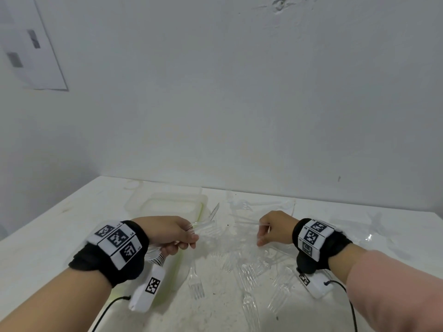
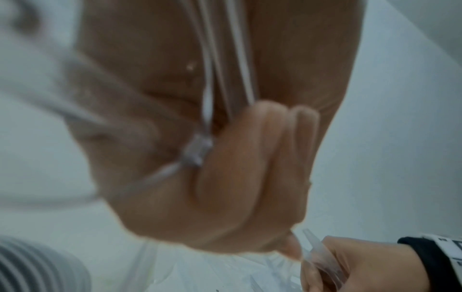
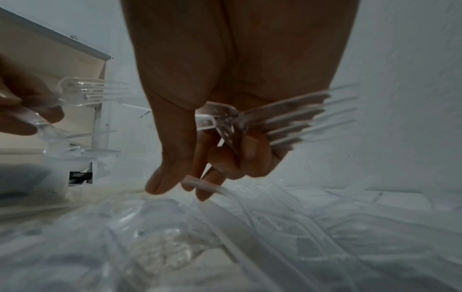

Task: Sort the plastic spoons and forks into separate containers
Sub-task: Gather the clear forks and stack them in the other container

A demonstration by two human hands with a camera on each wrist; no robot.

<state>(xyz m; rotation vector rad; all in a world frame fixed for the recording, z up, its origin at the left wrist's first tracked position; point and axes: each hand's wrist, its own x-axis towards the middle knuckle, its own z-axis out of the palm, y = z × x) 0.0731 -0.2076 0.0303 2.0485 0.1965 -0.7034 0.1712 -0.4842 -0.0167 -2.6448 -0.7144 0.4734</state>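
My left hand [image 1: 184,238] grips a bundle of clear plastic forks [image 1: 213,214], tines pointing up and away, just right of a clear container [image 1: 153,200] on the table's left. In the left wrist view its curled fingers [image 2: 250,158] wrap the clear handles [image 2: 208,110]. My right hand [image 1: 263,233] hovers over the pile and clutches several clear forks [image 3: 295,120], whose tines fan out to the right in the right wrist view. Loose clear cutlery [image 1: 244,271] lies scattered on the white table [image 1: 48,236] between and below the hands. I cannot pick out spoons in the pile.
A second clear container or lid [image 1: 134,188] sits behind the first one, near the wall. More clear plastic [image 1: 369,236] lies at the right of the table. The wall [image 1: 239,92] rises right behind the table. Wrist camera cables [image 1: 352,307] hang below both arms.
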